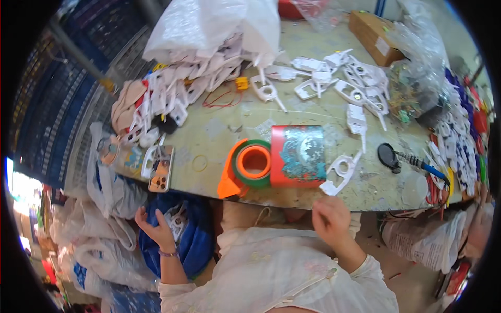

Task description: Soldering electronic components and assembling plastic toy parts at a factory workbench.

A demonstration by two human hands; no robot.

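My left hand [156, 228] is raised over a blue bag [195, 242] at the table's front left, fingers apart, holding nothing. White plastic parts [177, 221] show inside that bag. At the table's front edge, my right hand [332, 216] is closed with its fingers curled; whatever it may hold is hidden. Just beyond it lies a white plastic part with a ring-shaped opening [333, 183]; whether the fingers touch it I cannot tell. Left of that part are a red box with a patterned side [297, 177] and an orange and green tape roll [239, 172].
White plastic parts are heaped at the back left [209, 73] under a white bag [219, 26], and several lie at the back right. A phone [162, 169] is near the left edge. On the right are a blue-handled tool [425, 168], a black round piece [387, 155] and a cardboard box [370, 36].
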